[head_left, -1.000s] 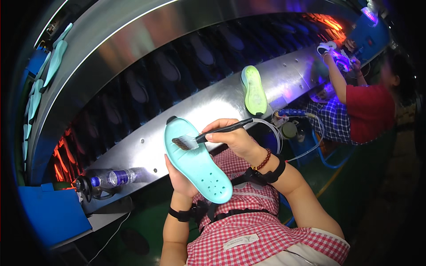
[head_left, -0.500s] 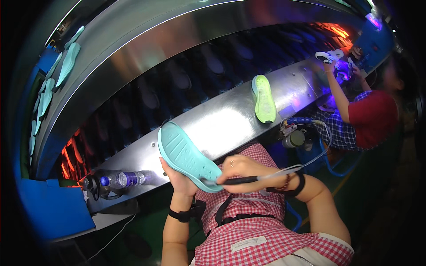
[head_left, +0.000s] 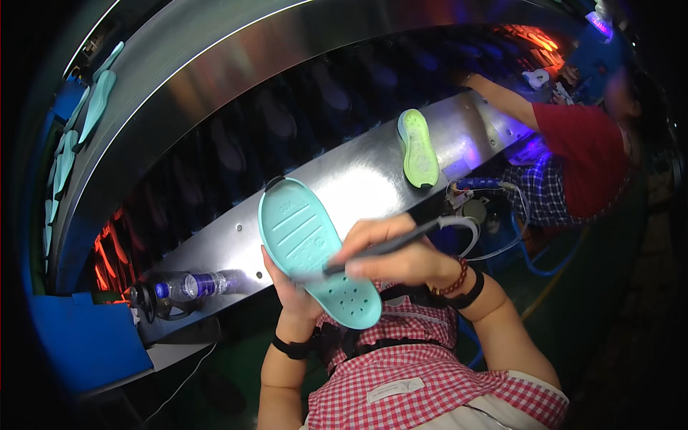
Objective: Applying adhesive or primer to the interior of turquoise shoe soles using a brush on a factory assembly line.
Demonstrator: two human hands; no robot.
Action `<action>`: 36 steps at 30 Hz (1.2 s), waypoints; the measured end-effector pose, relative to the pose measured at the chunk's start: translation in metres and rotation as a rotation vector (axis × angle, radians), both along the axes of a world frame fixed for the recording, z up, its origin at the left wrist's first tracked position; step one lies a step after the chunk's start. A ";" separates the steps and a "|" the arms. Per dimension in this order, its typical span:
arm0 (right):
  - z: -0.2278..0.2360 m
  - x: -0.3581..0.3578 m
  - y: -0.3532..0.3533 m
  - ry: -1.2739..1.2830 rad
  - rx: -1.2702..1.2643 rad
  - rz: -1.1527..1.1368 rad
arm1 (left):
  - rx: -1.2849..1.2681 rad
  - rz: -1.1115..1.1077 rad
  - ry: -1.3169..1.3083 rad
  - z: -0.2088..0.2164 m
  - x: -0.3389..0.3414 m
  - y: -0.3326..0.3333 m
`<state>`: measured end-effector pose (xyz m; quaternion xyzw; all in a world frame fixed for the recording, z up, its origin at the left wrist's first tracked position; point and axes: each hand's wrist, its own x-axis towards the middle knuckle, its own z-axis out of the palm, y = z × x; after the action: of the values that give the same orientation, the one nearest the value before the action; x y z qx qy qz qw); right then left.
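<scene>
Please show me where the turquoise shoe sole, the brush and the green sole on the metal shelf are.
turquoise shoe sole (head_left: 304,240): head view, on its ribbed upper half.
brush (head_left: 387,246): head view, on the dark handle, near the right hand (head_left: 401,251).
green sole (head_left: 418,147): head view, on its middle.

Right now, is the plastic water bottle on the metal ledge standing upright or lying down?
Lying down. The water bottle rests on its side along the metal ledge, left of the teal sole held in the left hand.

The teal sole (head_left: 315,254) now faces up again, with the brush (head_left: 373,251) back across it.
</scene>
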<state>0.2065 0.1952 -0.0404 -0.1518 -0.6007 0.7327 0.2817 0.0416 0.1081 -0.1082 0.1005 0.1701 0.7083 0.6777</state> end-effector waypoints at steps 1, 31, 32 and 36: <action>-0.008 -0.004 0.006 -0.044 0.096 -0.149 | -0.124 0.026 0.051 0.002 0.000 0.001; -0.019 0.010 -0.001 0.097 0.444 0.152 | 0.104 0.466 0.283 0.033 -0.026 0.010; -0.021 0.011 0.002 0.097 0.445 0.149 | 0.106 0.464 0.284 0.033 -0.028 0.011; -0.027 0.012 0.006 0.086 -0.035 0.126 | 0.112 0.470 0.326 0.042 -0.024 0.009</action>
<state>0.2181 0.2009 -0.0670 -0.0870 -0.5835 0.7653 0.2575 0.0176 0.1171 -0.0664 0.2084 0.2560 0.8286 0.4521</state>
